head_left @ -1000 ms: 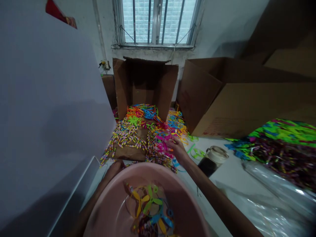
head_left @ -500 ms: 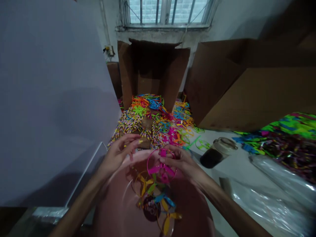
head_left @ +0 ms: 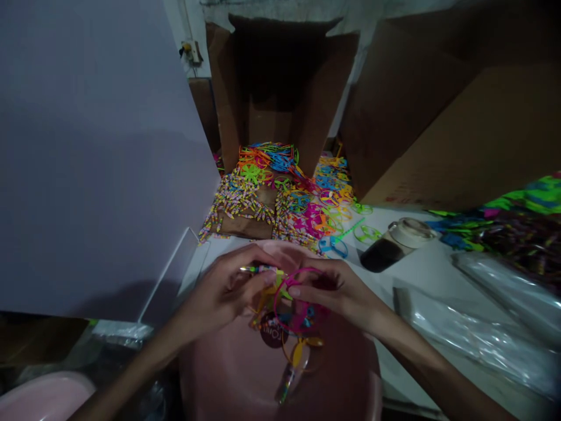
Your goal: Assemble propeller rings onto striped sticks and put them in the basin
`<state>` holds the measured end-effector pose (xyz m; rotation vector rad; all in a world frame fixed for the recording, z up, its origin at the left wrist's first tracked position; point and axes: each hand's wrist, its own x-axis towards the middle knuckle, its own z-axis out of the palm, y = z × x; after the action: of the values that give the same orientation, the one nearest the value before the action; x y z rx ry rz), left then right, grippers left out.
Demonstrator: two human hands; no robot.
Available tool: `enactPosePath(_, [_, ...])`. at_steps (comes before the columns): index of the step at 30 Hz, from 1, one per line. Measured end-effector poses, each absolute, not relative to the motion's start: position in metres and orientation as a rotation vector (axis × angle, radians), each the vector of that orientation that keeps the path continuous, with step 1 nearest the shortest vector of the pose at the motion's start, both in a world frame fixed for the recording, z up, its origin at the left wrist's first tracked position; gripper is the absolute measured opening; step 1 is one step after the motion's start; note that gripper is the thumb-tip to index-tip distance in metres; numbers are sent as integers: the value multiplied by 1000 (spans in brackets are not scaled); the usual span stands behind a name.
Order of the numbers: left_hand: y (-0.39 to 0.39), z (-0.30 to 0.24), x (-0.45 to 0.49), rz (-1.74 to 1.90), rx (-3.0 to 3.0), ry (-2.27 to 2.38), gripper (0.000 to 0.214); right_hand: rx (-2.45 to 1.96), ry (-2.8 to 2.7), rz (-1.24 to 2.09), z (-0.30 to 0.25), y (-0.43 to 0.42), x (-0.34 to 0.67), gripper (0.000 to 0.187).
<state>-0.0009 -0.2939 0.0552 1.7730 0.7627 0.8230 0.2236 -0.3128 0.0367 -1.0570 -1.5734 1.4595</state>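
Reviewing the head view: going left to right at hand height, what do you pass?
Pale upright board → left hand → right hand → white-lidded jar with dark contents → clear plastic bags

One left hand (head_left: 228, 295) and one right hand (head_left: 337, 286) show, with one magenta propeller ring (head_left: 298, 301) and one striped stick (head_left: 258, 269). There are two pink basins, (head_left: 280, 374) (head_left: 44, 397) one lidded jar (head_left: 397, 244) and two cardboard boxes (head_left: 280, 88) (head_left: 438, 128); the heaped toy parts (head_left: 298, 199) are too many to count.
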Motion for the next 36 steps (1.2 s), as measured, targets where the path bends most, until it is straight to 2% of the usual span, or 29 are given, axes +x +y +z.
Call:
enactPosePath(5, [-300, 59, -3, 789, 1798, 745, 11, -1037, -1595, 1481, 39, -317, 223, 19])
enactPosePath(10, [-296, 61, -13, 605, 2033, 716, 14, -1073, -1685, 1490, 39, -325, 222, 23])
enactPosePath(16, [-301, 63, -24, 557, 2255, 683, 16, -961, -1653, 1693, 36, -328, 219, 25])
enactPosePath(21, [-305, 68, -27, 549, 2139, 701, 21, -908, -1609, 1808, 40, -327, 216, 26])
enactPosePath(26, [-306, 70, -28, 483, 2174, 664, 13, -913, -1566, 1898, 40, -332, 215, 21])
enactPosePath(36, [-314, 70, -31, 414, 2290, 623, 14, -952, -1481, 2042, 36, -336, 215, 27])
